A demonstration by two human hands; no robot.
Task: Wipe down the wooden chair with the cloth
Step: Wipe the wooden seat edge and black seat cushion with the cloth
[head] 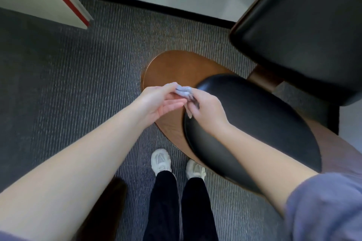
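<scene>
The person stands over the brown wooden chair (172,66) and holds a small, pale grey-blue cloth (183,91) in the air above its bare wooden edge. Both hands are on the cloth. The left hand (162,101) pinches one end with its thumb and first finger, and its other fingers are stretched out. The right hand (206,112) has its fingers curled round the other end. The cloth is scrunched up between them and does not touch the chair yet.

It looks like the person is getting the cloth ready. To do this well, they should pull it flat and fold it into a neat pad. A flat pad rubs more wood at once than a lump. Then one hand can press it on the wood beside the round black seat cushion (254,119) and wipe along the edge.
</scene>
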